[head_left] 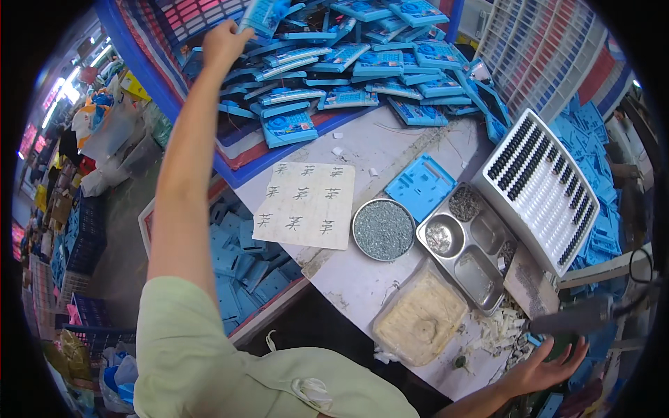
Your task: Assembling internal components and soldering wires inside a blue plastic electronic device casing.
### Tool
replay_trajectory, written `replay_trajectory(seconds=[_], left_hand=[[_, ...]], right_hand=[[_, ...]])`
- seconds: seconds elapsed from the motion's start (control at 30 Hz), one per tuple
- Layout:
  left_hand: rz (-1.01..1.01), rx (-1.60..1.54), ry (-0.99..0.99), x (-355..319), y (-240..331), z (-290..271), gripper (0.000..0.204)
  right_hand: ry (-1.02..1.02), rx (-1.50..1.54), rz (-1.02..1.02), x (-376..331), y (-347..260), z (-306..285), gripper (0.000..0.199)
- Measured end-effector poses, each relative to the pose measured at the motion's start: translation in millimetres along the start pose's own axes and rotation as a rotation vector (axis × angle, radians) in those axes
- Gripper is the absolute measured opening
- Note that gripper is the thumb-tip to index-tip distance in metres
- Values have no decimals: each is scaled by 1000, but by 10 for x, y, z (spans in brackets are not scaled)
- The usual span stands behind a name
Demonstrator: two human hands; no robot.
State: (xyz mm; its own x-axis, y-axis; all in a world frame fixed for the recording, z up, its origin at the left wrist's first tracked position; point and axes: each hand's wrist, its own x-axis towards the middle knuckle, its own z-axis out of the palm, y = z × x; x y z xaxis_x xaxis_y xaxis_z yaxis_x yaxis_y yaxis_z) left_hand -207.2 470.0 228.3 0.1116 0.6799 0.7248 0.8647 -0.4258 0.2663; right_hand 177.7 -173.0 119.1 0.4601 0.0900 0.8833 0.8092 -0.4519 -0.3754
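Observation:
My left hand [226,46] reaches to the far left and grips the edge of a light-blue plastic device [263,17] with a printed face. It is at the left side of a large heap of similar blue devices [376,63]. At the lower right, my right hand [547,366] has its fingers spread and holds nothing. Just above it is a dark grey cylindrical tool [571,318] with a cable, apart from the fingers as far as I can see. Small pale scraps [498,334] lie beside that hand.
A blue casing [420,187], a round tin of tiny screws [383,230], a steel compartment tray [476,273] and a yellowish block [421,313] stand on the table. A marked card [306,205] lies left; a white tray of black parts [540,188] leans right. Blue casings fill a crate [244,261] below.

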Motion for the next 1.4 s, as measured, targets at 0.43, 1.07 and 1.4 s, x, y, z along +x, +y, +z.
replay_trajectory(seconds=[0.43, 1.07, 1.4], left_hand=[[1282, -636, -569, -2932, 2018, -1136, 37], [875, -949, -842, -4200, 2967, 430, 33], [771, -1028, -1026, -4593, 2969, -590, 36]], right_hand=[[-1150, 1885, 1739, -997, -641, 723, 95], [-735, 106, 203, -1509, 198, 269, 17], [-905, 454, 765, -1379, 240, -120, 12]])
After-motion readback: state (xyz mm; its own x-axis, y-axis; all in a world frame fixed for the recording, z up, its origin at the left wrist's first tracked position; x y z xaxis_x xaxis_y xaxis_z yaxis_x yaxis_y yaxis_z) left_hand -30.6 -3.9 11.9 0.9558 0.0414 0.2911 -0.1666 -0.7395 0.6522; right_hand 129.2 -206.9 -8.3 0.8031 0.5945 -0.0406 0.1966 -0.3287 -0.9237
